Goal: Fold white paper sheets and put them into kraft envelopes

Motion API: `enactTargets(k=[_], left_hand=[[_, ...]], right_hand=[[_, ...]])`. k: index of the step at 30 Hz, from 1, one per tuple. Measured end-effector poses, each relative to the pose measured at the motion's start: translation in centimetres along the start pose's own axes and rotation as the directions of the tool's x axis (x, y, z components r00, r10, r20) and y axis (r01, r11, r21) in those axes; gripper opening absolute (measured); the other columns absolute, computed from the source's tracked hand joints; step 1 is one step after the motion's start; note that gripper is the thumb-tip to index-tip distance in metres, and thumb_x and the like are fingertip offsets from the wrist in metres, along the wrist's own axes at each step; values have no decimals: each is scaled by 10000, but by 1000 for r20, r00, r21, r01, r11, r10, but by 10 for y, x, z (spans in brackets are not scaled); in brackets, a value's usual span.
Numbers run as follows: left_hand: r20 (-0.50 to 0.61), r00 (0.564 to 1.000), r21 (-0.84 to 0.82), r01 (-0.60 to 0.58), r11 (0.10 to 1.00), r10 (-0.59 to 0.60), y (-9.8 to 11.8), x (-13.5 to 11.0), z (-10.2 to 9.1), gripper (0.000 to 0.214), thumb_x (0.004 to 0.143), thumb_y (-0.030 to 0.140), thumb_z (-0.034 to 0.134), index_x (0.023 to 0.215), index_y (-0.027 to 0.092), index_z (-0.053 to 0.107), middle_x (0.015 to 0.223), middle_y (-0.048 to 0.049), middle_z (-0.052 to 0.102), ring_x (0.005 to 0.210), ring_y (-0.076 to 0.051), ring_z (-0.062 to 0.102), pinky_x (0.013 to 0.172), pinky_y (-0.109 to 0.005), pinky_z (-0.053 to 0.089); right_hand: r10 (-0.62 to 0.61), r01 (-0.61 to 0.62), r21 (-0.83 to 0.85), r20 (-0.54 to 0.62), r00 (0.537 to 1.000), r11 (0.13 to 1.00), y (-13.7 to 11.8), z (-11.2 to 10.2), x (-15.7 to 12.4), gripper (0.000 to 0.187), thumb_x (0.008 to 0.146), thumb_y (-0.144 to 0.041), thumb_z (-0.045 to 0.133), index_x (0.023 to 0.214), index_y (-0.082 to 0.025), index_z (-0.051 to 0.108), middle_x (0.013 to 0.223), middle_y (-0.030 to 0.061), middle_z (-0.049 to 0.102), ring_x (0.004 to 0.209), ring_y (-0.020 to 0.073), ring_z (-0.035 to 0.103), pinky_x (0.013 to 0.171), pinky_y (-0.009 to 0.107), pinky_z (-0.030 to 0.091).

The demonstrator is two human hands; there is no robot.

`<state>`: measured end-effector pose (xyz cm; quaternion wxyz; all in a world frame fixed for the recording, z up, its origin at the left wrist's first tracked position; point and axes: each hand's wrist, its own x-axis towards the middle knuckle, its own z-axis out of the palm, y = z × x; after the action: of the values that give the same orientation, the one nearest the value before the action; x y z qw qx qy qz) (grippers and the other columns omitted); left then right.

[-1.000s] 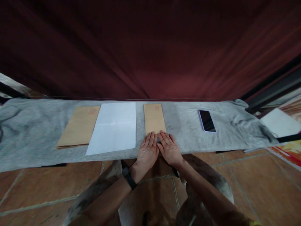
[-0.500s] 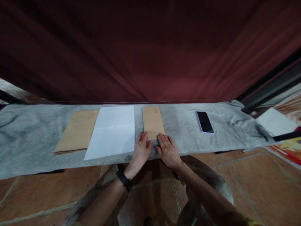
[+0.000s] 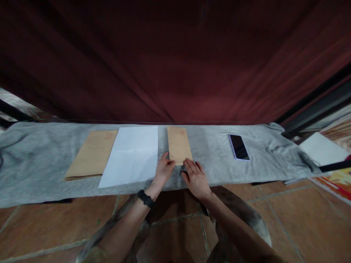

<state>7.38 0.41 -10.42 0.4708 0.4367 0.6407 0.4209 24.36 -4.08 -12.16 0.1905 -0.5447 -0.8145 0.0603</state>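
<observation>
A narrow brown envelope (image 3: pixel 178 144) lies lengthwise on a grey cloth (image 3: pixel 41 160) over a low surface. My left hand (image 3: pixel 163 170), with a black band on its wrist, touches the envelope's near left corner, thumb and fingers curled at its edge. My right hand (image 3: pixel 195 176) lies flat and open on the cloth, its fingertips at the envelope's near right corner. A white creased sheet of paper (image 3: pixel 132 155) lies just left of the envelope, beside my left hand.
A stack of wider brown envelopes (image 3: pixel 91 154) lies left of the white sheet. A dark phone (image 3: pixel 239 147) rests on the cloth to the right. A dark red curtain (image 3: pixel 175 62) hangs behind. Terracotta floor tiles (image 3: pixel 287 215) lie below; papers (image 3: pixel 319 148) sit at far right.
Both hands have slid back off the envelope's near end and apart. My left hand has shifted left to the corner and curled its fingers.
</observation>
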Motion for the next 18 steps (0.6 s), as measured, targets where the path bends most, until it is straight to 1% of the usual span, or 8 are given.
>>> enactTargets(k=[4,8,10,13,15,16,17,18], left_hand=[[62,997,-171,-37,985,48,11,-8,5,531,713,185,595,1241,134,591,581,69,576,488,-101,486,480,-211,356],[103,992,-235,-46,971,73,24,-17,10,577,726,227,633,1289,129,557,581,75,581,476,-93,484,474,-204,367],[154,983,-283,-51,958,98,28,-20,11,655,753,293,677,1362,126,508,627,61,615,502,-96,519,491,-208,397],[200,969,-342,-70,937,145,28,-21,9,718,784,423,724,1406,144,496,806,-13,704,673,-130,641,585,-228,483],[165,978,-350,-62,935,127,25,-21,7,652,803,479,720,1345,153,564,917,-59,727,798,-158,680,656,-250,525],[138,985,-344,-49,938,102,23,-20,6,606,808,492,718,1298,154,603,938,-70,729,826,-166,686,677,-259,537],[114,991,-334,-31,942,73,21,-20,5,570,804,497,725,1250,155,633,936,-73,729,830,-170,687,684,-265,544],[100,994,-323,-10,946,45,19,-19,5,547,793,496,740,1211,155,653,923,-71,727,822,-171,688,686,-270,549]], right_hand=[[16,-16,-74,3,1000,997,-1,-6,8,474,1016,-261,474,1478,-156,496,1502,128,534,1262,261,601,1061,398,477],[46,-46,-110,1,999,993,-2,-12,15,459,991,-130,432,1437,-162,538,1467,126,571,1139,243,670,923,331,537],[74,-75,-45,-23,997,996,0,-16,19,467,963,-89,432,1397,-180,576,1422,120,611,1090,235,688,869,313,547],[169,-137,214,-139,976,967,10,-21,27,382,966,-145,434,1269,-195,661,1311,121,675,1034,227,696,843,316,553],[306,-177,466,-217,927,867,20,-23,35,285,968,-249,460,1059,-188,723,1158,118,718,942,215,698,817,323,562],[390,-189,599,-224,893,778,24,-24,39,261,953,-307,492,949,-187,723,1071,106,725,882,204,693,791,324,569],[474,-197,726,-199,858,659,27,-24,42,250,924,-362,533,865,-189,705,987,86,721,823,193,683,760,323,577],[545,-199,834,-139,827,515,28,-24,44,247,884,-408,582,815,-193,682,912,63,709,773,182,670,735,323,583]])
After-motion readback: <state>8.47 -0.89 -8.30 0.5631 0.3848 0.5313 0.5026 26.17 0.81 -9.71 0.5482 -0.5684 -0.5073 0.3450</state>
